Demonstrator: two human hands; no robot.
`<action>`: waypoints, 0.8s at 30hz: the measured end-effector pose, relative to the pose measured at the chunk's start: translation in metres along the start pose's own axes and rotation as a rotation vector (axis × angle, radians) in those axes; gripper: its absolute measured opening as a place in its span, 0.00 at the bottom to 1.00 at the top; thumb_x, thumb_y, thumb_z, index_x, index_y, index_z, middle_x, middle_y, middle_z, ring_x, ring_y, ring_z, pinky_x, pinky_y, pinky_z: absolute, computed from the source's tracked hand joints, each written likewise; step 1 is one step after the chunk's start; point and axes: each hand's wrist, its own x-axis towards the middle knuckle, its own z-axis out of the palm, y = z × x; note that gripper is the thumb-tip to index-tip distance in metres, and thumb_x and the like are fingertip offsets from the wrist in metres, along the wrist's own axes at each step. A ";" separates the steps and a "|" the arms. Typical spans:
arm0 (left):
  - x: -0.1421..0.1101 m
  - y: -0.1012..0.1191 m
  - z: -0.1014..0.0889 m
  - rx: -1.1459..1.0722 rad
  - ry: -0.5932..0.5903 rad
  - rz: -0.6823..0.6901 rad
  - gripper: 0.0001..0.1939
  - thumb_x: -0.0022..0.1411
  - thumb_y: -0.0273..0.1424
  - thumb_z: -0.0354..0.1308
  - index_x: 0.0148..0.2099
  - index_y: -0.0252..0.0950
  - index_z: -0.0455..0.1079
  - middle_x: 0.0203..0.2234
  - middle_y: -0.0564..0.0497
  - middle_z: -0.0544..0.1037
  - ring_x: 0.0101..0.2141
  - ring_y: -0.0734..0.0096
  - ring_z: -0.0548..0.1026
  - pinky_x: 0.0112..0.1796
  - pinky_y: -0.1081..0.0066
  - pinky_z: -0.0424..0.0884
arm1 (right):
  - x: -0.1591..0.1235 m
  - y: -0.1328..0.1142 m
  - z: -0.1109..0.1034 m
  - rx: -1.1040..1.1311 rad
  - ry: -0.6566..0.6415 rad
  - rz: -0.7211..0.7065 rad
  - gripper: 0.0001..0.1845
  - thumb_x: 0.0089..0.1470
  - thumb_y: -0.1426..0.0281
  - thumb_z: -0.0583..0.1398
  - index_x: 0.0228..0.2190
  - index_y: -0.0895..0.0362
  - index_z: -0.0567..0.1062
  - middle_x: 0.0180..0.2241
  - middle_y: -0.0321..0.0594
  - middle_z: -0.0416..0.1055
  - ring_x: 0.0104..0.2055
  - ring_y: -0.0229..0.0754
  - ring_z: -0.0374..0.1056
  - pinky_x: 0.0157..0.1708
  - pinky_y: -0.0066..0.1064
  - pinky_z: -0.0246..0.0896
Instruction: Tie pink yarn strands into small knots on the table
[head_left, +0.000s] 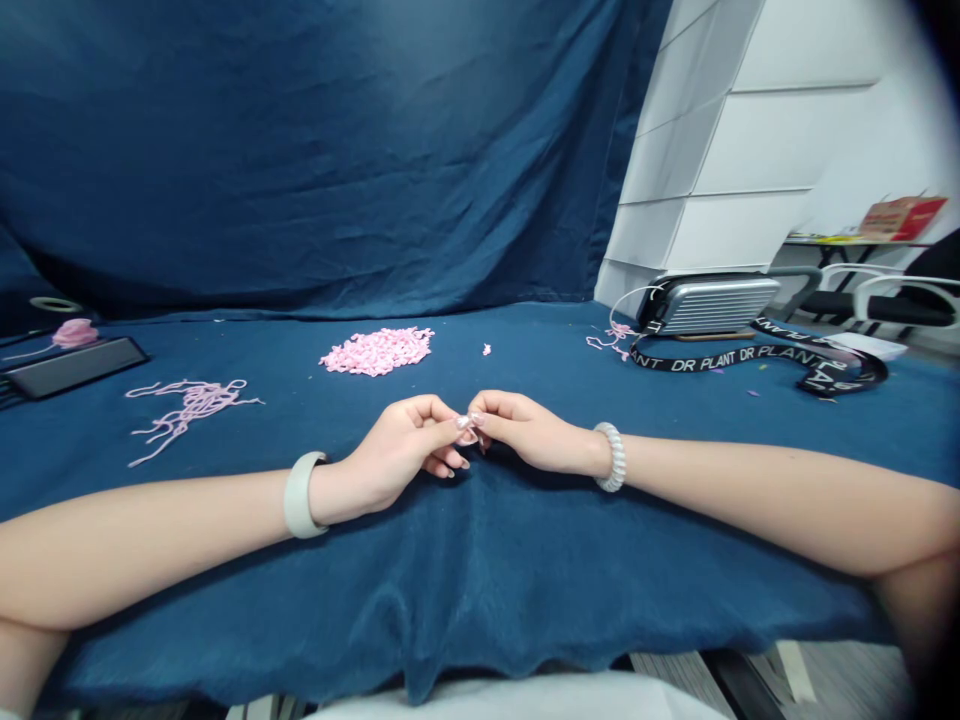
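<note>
My left hand (397, 447) and my right hand (534, 432) meet fingertip to fingertip above the middle of the blue cloth. Both are closed in a pinch on a short piece of pink yarn (469, 436), mostly hidden by the fingers. Beyond them lies a heap of small pink yarn knots (377, 351), with one single knot (487, 350) apart to its right. Loose pink yarn strands (196, 408) are spread on the cloth left of my left hand.
A dark flat device (79, 368) and a pink yarn ball (75, 333) sit at the far left. At the back right are a silver ridged case (716, 305), a black lettered strap (712, 358) and a few yarn scraps (619, 335). A blue curtain (322, 160) hangs behind.
</note>
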 end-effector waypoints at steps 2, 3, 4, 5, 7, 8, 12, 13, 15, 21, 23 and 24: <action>0.000 0.000 0.000 -0.004 0.008 -0.004 0.15 0.46 0.40 0.62 0.28 0.34 0.63 0.26 0.54 0.75 0.20 0.81 0.72 0.20 0.84 0.68 | 0.000 0.000 0.000 -0.044 0.028 -0.006 0.12 0.54 0.65 0.52 0.27 0.63 0.64 0.23 0.33 0.61 0.26 0.26 0.57 0.29 0.19 0.54; 0.001 0.000 0.000 -0.006 0.015 -0.006 0.15 0.46 0.40 0.62 0.28 0.35 0.63 0.26 0.55 0.75 0.20 0.82 0.72 0.19 0.84 0.68 | 0.000 0.000 0.000 -0.072 0.047 -0.007 0.13 0.54 0.65 0.52 0.26 0.63 0.64 0.23 0.33 0.61 0.25 0.26 0.56 0.28 0.19 0.53; 0.001 0.000 0.000 -0.008 0.023 -0.009 0.15 0.46 0.40 0.62 0.28 0.35 0.62 0.26 0.55 0.75 0.20 0.82 0.72 0.19 0.84 0.68 | -0.001 0.000 0.000 -0.100 0.069 -0.009 0.13 0.53 0.65 0.52 0.26 0.63 0.65 0.22 0.33 0.61 0.25 0.25 0.56 0.28 0.19 0.53; 0.001 0.000 0.000 -0.011 0.030 -0.014 0.15 0.46 0.40 0.62 0.28 0.35 0.62 0.26 0.55 0.75 0.20 0.82 0.72 0.19 0.84 0.67 | -0.001 0.000 0.000 -0.129 0.093 -0.011 0.13 0.53 0.65 0.53 0.26 0.63 0.65 0.22 0.33 0.61 0.24 0.25 0.55 0.27 0.19 0.52; 0.002 0.001 0.000 -0.017 0.038 -0.026 0.14 0.46 0.39 0.62 0.28 0.36 0.62 0.26 0.55 0.74 0.20 0.83 0.71 0.19 0.84 0.67 | -0.001 -0.001 0.000 -0.190 0.141 -0.018 0.13 0.53 0.65 0.53 0.25 0.63 0.66 0.22 0.33 0.61 0.23 0.25 0.54 0.25 0.19 0.51; 0.003 0.001 0.000 -0.021 0.037 -0.033 0.14 0.47 0.38 0.62 0.29 0.36 0.62 0.27 0.55 0.74 0.20 0.83 0.71 0.19 0.85 0.66 | -0.002 -0.001 0.000 -0.221 0.165 -0.027 0.13 0.52 0.64 0.53 0.25 0.63 0.67 0.22 0.33 0.62 0.23 0.25 0.54 0.25 0.19 0.50; 0.004 0.002 0.000 -0.036 0.030 -0.059 0.12 0.48 0.37 0.60 0.29 0.36 0.62 0.28 0.55 0.74 0.21 0.85 0.71 0.19 0.85 0.66 | -0.004 0.001 0.000 -0.375 0.257 -0.142 0.13 0.52 0.65 0.53 0.26 0.62 0.70 0.24 0.35 0.67 0.25 0.26 0.58 0.26 0.19 0.52; 0.005 0.002 0.000 -0.040 0.026 -0.061 0.12 0.48 0.37 0.60 0.29 0.36 0.62 0.29 0.55 0.74 0.21 0.85 0.71 0.20 0.85 0.66 | -0.004 0.002 0.000 -0.414 0.276 -0.187 0.12 0.52 0.67 0.53 0.26 0.62 0.71 0.25 0.35 0.68 0.26 0.26 0.59 0.27 0.19 0.53; 0.005 0.002 0.000 -0.044 0.014 -0.060 0.12 0.49 0.37 0.59 0.28 0.36 0.62 0.28 0.55 0.74 0.21 0.85 0.70 0.20 0.85 0.66 | -0.006 0.004 0.001 -0.487 0.306 -0.283 0.10 0.51 0.70 0.54 0.25 0.62 0.72 0.26 0.35 0.70 0.27 0.27 0.61 0.29 0.19 0.54; 0.005 0.001 0.000 -0.043 0.004 -0.038 0.11 0.49 0.36 0.59 0.28 0.35 0.63 0.25 0.54 0.73 0.23 0.85 0.70 0.21 0.85 0.67 | -0.006 0.008 0.000 -0.679 0.327 -0.564 0.08 0.52 0.71 0.54 0.25 0.61 0.70 0.25 0.36 0.69 0.27 0.27 0.61 0.30 0.19 0.54; 0.006 0.000 0.000 -0.047 0.004 -0.039 0.11 0.48 0.36 0.59 0.28 0.34 0.63 0.24 0.54 0.72 0.23 0.85 0.70 0.22 0.85 0.67 | -0.006 0.009 -0.001 -0.750 0.308 -0.614 0.09 0.53 0.70 0.53 0.26 0.60 0.70 0.25 0.37 0.69 0.28 0.28 0.61 0.31 0.21 0.55; 0.006 0.000 0.000 -0.048 0.003 -0.038 0.11 0.48 0.36 0.60 0.28 0.34 0.63 0.23 0.54 0.72 0.23 0.85 0.70 0.22 0.85 0.67 | -0.006 0.009 -0.002 -0.787 0.299 -0.634 0.09 0.53 0.70 0.53 0.26 0.60 0.70 0.26 0.38 0.69 0.28 0.29 0.61 0.32 0.22 0.55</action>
